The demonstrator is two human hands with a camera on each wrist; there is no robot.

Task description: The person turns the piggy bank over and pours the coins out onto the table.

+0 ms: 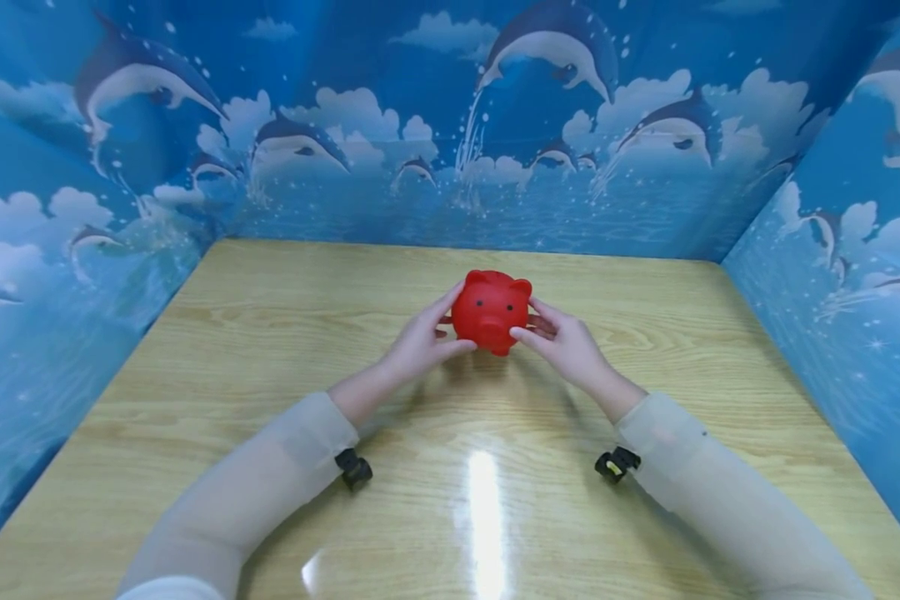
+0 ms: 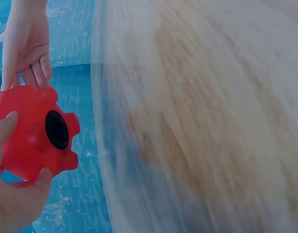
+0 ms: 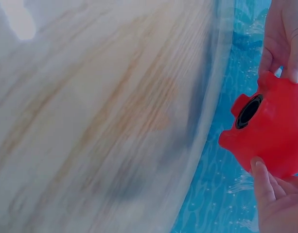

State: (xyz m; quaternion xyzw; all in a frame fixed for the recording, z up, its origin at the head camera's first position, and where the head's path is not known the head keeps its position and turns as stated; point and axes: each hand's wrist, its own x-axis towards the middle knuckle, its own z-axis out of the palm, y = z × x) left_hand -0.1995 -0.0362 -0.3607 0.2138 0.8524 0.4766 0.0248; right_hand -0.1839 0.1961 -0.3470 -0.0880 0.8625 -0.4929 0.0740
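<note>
A red piggy bank point(image 1: 487, 313), its snout and two dark eyes towards me in the head view, is gripped between both hands above the table. My left hand point(image 1: 417, 335) holds its left side, thumb low near the feet and fingers up along the side. On the other side, my right hand point(image 1: 566, 342) has its thumb beside the snout and its fingers behind. Both wrist views show the bank's underside with stubby feet and a round black plug point(image 2: 57, 129), which also appears as a dark disc point(image 3: 249, 111) in the right wrist view.
The wood-grain table point(image 1: 270, 283) spreads beneath both arms, with a bright light reflection point(image 1: 486, 517) near its front. A blue dolphin-print backdrop point(image 1: 390, 192) rises along the back and both sides. Small black cameras point(image 1: 354, 468) sit at the sleeve cuffs.
</note>
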